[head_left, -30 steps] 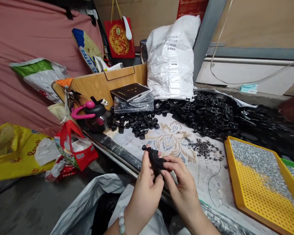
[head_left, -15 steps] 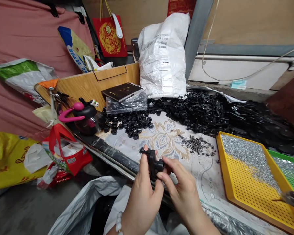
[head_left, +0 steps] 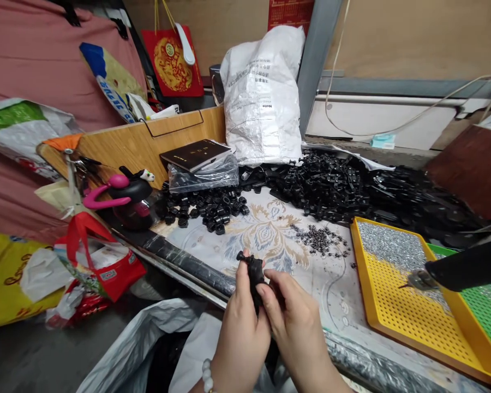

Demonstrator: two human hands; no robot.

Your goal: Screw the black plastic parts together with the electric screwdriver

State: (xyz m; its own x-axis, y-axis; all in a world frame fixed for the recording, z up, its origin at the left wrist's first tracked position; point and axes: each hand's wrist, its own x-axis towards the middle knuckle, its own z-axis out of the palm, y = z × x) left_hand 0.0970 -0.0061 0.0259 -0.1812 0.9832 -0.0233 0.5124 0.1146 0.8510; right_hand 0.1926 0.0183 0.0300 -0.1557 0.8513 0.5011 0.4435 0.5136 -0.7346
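Note:
Just over the table's near edge, my left hand (head_left: 245, 327) is closed around a small black plastic part (head_left: 254, 273) with a little knob standing out at its upper left. The fingers and thumb of my right hand (head_left: 297, 316) are pressed against the right side of the same part and cover much of it. Both hands are close together. Beyond them on the patterned tablecloth lie a pile of black plastic rings (head_left: 216, 210) and a scatter of tiny black pieces (head_left: 321, 240).
At the right stands a yellow perforated tray (head_left: 413, 322) with silver screws (head_left: 388, 245), overlapping a green tray (head_left: 489, 311). A black tool with a pointed metal tip (head_left: 462, 267) hangs over them. A heap of black parts (head_left: 331, 183) fills the back. An open sack (head_left: 126, 344) is below.
My right fingers have closed further over the black part, hiding the round piece that stuck out on its right. The view has shifted right, bringing more of the black tool into sight.

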